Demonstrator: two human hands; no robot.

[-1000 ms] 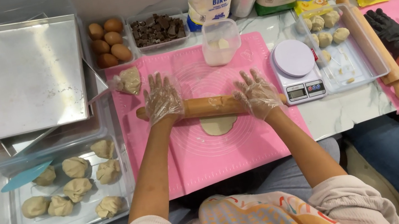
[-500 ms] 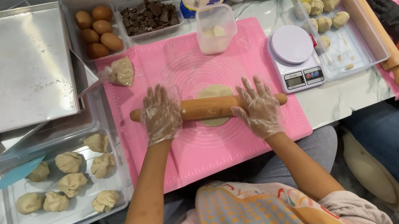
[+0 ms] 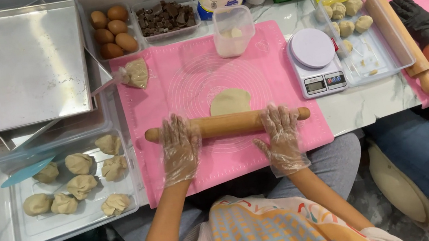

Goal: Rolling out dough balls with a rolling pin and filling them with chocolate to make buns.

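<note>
A: What is changing here compared with a moment ago?

B: The rolling pin (image 3: 227,124) is sitting nearer the person now, and the dough disc (image 3: 230,100) is showing almost whole beyond it. A second ago the pin was lying right over the dough, so I am judging that it is being drawn back across the disc, flattening it.

A: And how are the hands sitting?

B: Both are wearing thin clear gloves and lying flat with fingers spread. The left hand (image 3: 179,147) is pressing its palm on the pin's left part, and the right hand (image 3: 282,135) is resting its fingers on the right part. Neither is curling round it; they are pushing down, not gripping.

A: Where is the dough lying?

B: It is lying on the pink mat (image 3: 162,91), just beyond the pin and touching its far edge, near the mat's middle.

A: Anything around it?

B: A white kitchen scale (image 3: 317,61) is standing on the tabletop (image 3: 370,102) to the right, and a tray (image 3: 11,233) of shaped dough pieces (image 3: 79,163) is lying to the left. Another person's black-gloved hand (image 3: 417,20) is working at the far right.
</note>
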